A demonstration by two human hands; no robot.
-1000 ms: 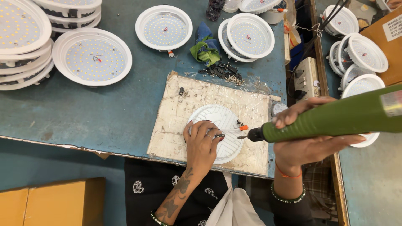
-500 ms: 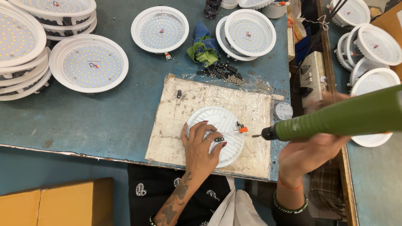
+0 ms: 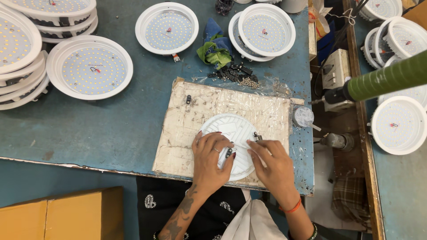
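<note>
Resting now on the white round lamp housing (image 3: 235,133), both hands have changed since the earlier frame: the right hand (image 3: 273,166) has let go of the green power screwdriver (image 3: 387,80), which hangs apart at upper right. The left hand (image 3: 211,158) lies with fingers spread, pinching a small dark clip (image 3: 228,153) against the housing. The right hand's fingers lie loosely open on the rim, holding nothing. The housing sits on a worn work board (image 3: 195,120) on the blue table (image 3: 111,120). Left to right: one stack of lamp discs (image 3: 22,53), two single discs, one pair, and about four at right.
</note>
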